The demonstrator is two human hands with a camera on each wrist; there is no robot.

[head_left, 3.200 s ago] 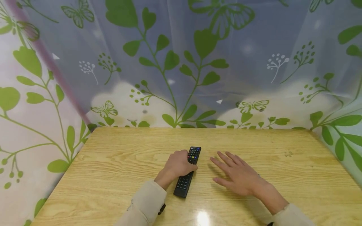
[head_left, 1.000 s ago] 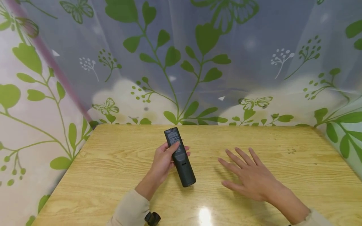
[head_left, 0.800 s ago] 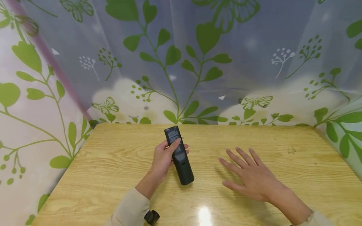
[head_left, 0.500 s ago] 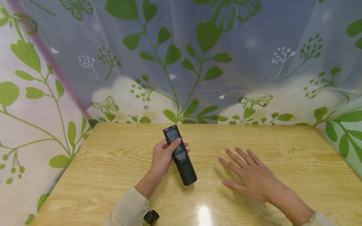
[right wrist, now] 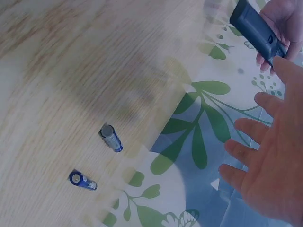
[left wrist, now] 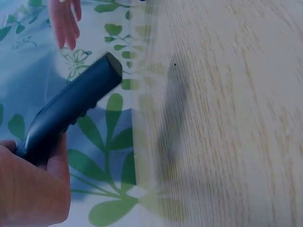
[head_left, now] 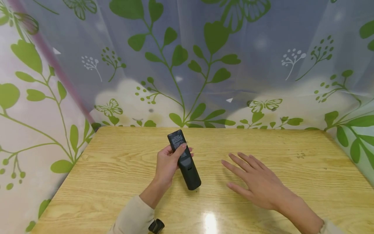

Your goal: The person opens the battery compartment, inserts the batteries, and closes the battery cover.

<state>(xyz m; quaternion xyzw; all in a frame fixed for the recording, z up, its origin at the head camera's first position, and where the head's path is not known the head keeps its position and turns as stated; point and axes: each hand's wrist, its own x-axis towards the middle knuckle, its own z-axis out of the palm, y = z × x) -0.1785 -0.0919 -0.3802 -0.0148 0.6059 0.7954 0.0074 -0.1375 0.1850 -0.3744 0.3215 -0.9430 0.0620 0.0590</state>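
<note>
My left hand (head_left: pixel 168 164) grips a black remote control (head_left: pixel 190 177), thumb across its labelled back and fingers round the far side. The back with the battery cover faces up, and the buttons are turned away in the head view. In the left wrist view the remote control (left wrist: pixel 78 97) is raised off the table, its shadow on the wood. My right hand (head_left: pixel 260 183) is to the right with fingers extended and spread, holding nothing. Two blue batteries, one (right wrist: pixel 112 138) and another (right wrist: pixel 83 180), are on the wood in the right wrist view; I cannot make them out in the head view.
A light wood-grain table (head_left: pixel 122 156) spans the lower part of the head view. Behind its far edge hangs a cloth (head_left: pixel 263 65) printed with green leaves and butterflies. A black wrist device (head_left: pixel 156 226) sits at the left sleeve.
Compared with about three seconds ago, the remote control has been lifted and turned from buttons up to back up. Lately it shifts only slightly, while my right hand's fingers move a little left.
</note>
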